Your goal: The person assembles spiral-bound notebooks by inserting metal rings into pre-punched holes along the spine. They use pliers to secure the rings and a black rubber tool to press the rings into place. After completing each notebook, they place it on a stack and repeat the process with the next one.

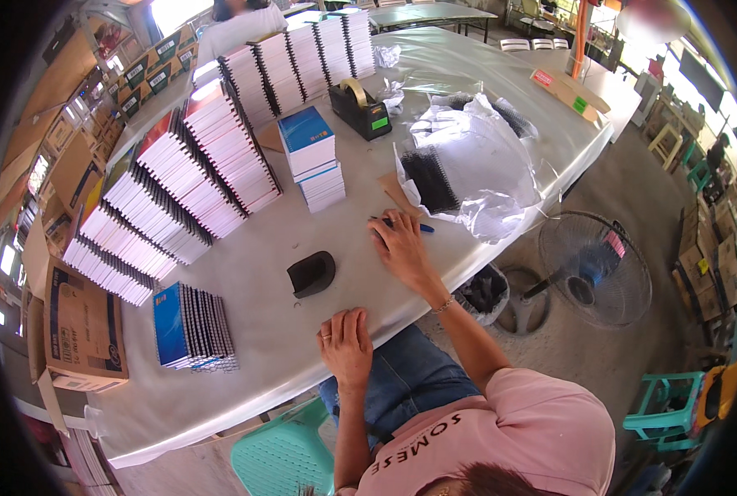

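My left hand (348, 345) rests at the table's near edge, fingers slightly bent and slightly apart, with nothing visible in it. Farther right, my right hand (400, 248) lies on the table with its fingers bent over a blue pen (426, 228). The pen pokes out on both sides of the fingers; the grip is partly hidden. Between the hands and the stacks sits a small black curved piece (311, 274), its kind unclear. Beyond it stands a stack of blue-covered books (309, 157). Black spiral-bound notebooks with blue covers (193, 326) are piled at the left.
Tall stacks of spiral-bound books (195, 165) line the far left side. A tape dispenser (360, 112) and crumpled white paper (480, 157) with black binding coils (431, 179) lie beyond my right hand. A carton (83, 326), a fan (591, 273) and a bin (482, 296) flank the table.
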{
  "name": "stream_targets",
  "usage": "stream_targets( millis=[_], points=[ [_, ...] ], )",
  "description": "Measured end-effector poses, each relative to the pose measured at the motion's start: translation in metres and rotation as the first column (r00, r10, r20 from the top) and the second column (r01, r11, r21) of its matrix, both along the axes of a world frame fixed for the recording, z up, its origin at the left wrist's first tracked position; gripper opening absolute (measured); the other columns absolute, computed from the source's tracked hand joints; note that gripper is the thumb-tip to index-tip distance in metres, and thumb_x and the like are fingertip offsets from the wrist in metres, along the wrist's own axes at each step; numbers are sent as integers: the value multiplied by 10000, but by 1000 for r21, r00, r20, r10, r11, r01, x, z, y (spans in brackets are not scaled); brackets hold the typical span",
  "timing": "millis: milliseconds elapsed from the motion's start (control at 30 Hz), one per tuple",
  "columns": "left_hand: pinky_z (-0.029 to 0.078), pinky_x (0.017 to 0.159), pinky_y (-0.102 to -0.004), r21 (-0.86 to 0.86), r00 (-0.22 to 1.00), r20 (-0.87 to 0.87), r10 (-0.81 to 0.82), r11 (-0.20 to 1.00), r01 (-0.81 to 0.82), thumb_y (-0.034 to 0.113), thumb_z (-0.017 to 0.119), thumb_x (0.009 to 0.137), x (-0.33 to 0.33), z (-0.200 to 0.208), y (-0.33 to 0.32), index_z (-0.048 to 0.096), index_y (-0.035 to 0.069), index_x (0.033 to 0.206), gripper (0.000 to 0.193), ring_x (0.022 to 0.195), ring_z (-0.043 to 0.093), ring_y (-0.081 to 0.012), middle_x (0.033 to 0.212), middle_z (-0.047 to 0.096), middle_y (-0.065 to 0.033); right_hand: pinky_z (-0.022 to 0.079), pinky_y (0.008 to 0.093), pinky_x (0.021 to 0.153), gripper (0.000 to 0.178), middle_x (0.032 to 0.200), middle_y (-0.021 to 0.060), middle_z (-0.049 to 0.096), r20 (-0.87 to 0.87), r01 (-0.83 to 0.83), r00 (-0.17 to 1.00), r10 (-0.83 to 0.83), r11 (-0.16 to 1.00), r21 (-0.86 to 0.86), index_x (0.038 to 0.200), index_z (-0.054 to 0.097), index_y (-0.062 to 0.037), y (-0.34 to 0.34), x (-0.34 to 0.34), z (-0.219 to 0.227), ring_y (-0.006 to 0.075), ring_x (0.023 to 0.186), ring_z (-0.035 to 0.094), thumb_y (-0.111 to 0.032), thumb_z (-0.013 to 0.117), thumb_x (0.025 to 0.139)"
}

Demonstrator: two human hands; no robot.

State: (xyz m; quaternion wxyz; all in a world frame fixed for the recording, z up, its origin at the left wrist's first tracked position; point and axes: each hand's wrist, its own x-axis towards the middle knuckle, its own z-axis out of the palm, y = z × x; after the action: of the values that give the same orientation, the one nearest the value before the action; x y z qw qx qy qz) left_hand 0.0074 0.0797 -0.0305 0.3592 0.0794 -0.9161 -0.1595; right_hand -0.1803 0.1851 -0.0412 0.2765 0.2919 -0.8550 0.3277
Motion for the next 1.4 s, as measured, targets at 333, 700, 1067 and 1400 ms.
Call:
stream_targets(
  millis=[333,700,1067,1400],
  points=[
    [450,803,-417,-38,1000,-6,25,999,-25,150,648,911,0,-2,5,696,141,956,66,856,593,-291,943,646,-35,371,506,996,240,1178,164,525,24,-8,1000,8,1000,-7,1105,598,-119,1,-1,-4,351,1116,501,-175,646,876],
    [447,789,-418,-189,999,-31,42,981,-47,104,579,929,-1,-10,3,685,107,947,107,861,601,-295,941,655,-62,369,501,1017,215,1157,181,515,73,-84,993,89,994,-70,1054,588,-77,5,8,4,349,1130,491,-154,646,862],
    [419,775,-434,-259,994,-1,112,960,-108,154,487,982,-6,-16,3,647,109,909,181,838,576,-309,891,635,-70,372,483,1023,236,1192,183,497,92,-145,983,159,979,-142,1092,594,-62,9,15,5,356,1135,484,-163,638,883],
    [415,799,-446,-278,990,30,140,952,-126,136,441,971,-8,-15,7,609,53,922,193,850,573,-329,895,621,-108,345,471,1073,257,1203,188,531,152,-167,968,199,965,-200,1020,637,-33,9,18,9,340,1192,473,-129,671,784]
  ],
)
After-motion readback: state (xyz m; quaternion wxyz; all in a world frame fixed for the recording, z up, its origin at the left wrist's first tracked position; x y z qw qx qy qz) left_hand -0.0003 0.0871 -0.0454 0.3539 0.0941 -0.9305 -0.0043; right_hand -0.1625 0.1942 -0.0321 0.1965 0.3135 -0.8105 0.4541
